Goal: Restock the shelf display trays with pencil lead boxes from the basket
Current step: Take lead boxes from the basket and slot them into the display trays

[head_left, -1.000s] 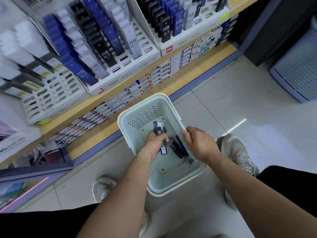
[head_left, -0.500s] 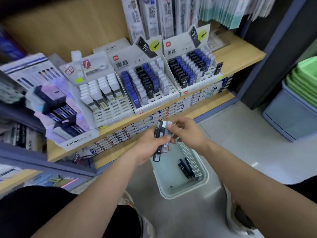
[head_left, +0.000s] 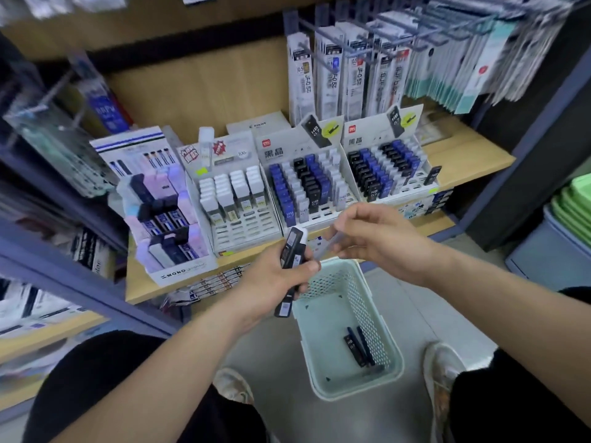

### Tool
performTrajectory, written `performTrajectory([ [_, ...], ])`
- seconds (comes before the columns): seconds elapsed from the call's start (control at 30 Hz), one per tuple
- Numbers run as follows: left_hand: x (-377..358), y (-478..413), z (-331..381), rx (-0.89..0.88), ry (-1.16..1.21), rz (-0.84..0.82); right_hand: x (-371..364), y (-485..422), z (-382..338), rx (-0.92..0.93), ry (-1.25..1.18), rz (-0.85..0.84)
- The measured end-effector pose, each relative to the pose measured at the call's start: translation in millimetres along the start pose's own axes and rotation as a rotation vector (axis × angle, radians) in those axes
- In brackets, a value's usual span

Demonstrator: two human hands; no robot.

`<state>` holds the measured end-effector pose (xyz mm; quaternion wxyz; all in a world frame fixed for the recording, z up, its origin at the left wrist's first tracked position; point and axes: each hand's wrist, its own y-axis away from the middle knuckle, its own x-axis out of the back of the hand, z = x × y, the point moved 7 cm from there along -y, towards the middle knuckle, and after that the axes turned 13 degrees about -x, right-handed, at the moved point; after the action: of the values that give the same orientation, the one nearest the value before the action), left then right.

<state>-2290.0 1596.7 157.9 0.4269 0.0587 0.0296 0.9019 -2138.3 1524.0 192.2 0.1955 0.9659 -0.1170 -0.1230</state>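
Left hand point(head_left: 271, 279) gripped a small stack of dark pencil lead boxes point(head_left: 292, 247), fingers curled round it. The stack was tilted, with its ends sticking out above and below the fist. Right hand point(head_left: 380, 243) was just right of it, thumb and fingers pinching one pale box point(head_left: 324, 249). That box was motion-blurred, so I couldn't tell if its end touched the stack. The hands were close together but not touching, held over the far rim of the mint basket point(head_left: 371, 314). The basket sat on the floor point(head_left: 281, 353) below them. Two more dark boxes point(head_left: 356, 346) lay in the basket bottom, well below the right hand. The display trays stood beyond the hands on the wooden shelf point(head_left: 463, 161). The blue/black/white tray point(head_left: 319, 215) was straight past the stack, with empty front slots nearest the hands. A second dark tray point(head_left: 412, 187) stood past the right hand. The white-box tray point(head_left: 246, 225) was up-left of the left hand.
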Motion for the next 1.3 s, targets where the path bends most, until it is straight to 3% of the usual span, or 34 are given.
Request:
performTrajectory([
  [0.27, 5.7, -23.4, -10.0, -0.039, -0.121, 0.113, 31.1, -23.6, 11.4, 0.057, 0.096, 0.185],
  [0.43, -2.1, -32.8, -16.5, -0.013, -0.163, 0.069, 44.4, -29.8, 19.7, 0.023, -0.052, 0.233],
  [0.53, -12.1, -34.6, -21.2, 0.005, -0.188, 0.02, 47.1, -31.5, 20.6, 0.02, -0.02, 0.253],
  [0.93, 1.5, -47.7, -7.9, 0.021, -0.169, 0.127, 100.3, -17.0, -36.2, 0.179, 0.624, 0.669],
  [1.1, 6.0, -63.3, 23.6, -0.028, -0.186, 0.102, 105.3, -43.4, -75.6, 0.277, 0.81, 0.701],
  [1.3, 23.6, -72.2, 17.8, -0.028, -0.221, 0.123, 112.0, -96.9, -81.2, 0.326, 0.87, 0.676],
])
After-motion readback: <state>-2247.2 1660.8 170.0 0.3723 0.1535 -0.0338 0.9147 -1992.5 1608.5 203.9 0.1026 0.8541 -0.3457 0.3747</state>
